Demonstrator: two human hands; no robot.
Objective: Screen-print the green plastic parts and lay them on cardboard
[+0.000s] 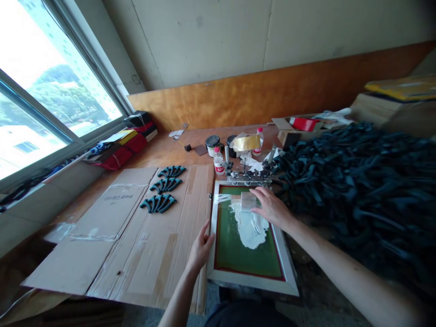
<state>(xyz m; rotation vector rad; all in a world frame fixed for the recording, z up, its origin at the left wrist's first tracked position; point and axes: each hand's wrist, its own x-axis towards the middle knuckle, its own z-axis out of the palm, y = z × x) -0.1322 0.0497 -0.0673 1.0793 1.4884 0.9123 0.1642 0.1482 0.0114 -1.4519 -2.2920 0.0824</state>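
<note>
A screen printing frame (pixel 289 277) with a pale metal border and green mesh lies in front of me. White ink (pixel 252 229) is spread thickly over its upper middle. My right hand (pixel 270 206) holds a clear, flat squeegee (pixel 248 200) at the top of the ink, thumb and fingers on its right side. At the frame's left edge is my left hand (pixel 200 249), fingers curled against the border; its grip is partly hidden. A metal hinge clamp (pixel 250 178) stands at the frame's far end.
Flattened cardboard (pixel 136 254) covers the left side, bearing three rows of dark curved pieces (pixel 159 203). A big heap of similar dark pieces (pixel 368 181) rises at right. Behind the clamp stand a red-capped bottle (pixel 218 162), an ink tub (pixel 213 144) and a tape roll (pixel 247 142).
</note>
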